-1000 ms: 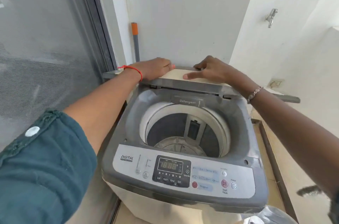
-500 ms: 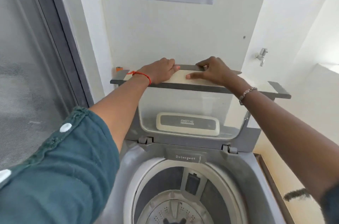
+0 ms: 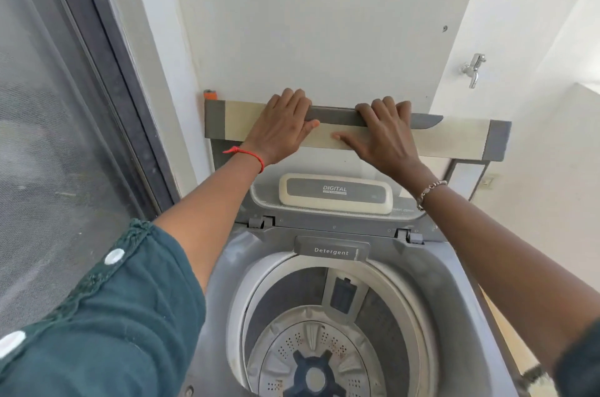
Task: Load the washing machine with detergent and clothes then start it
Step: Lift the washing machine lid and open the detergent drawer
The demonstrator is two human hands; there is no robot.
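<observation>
My left hand (image 3: 281, 128) and right hand (image 3: 383, 133) clasp the raised lid (image 3: 454, 140) at 12 o'clock, fingers curled over its top edge, above the drum (image 3: 311, 361).

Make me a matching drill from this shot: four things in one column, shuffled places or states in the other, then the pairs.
Things:
1. lid
2. drum
3. Detergent drawer
4. tap

Places or states:
A. on the wall at the right
B. empty, no clothes inside
C. raised, with the left hand and the right hand on its top edge
D. shut, at the back rim of the tub opening

Pairs: 1-C, 2-B, 3-D, 4-A
</observation>
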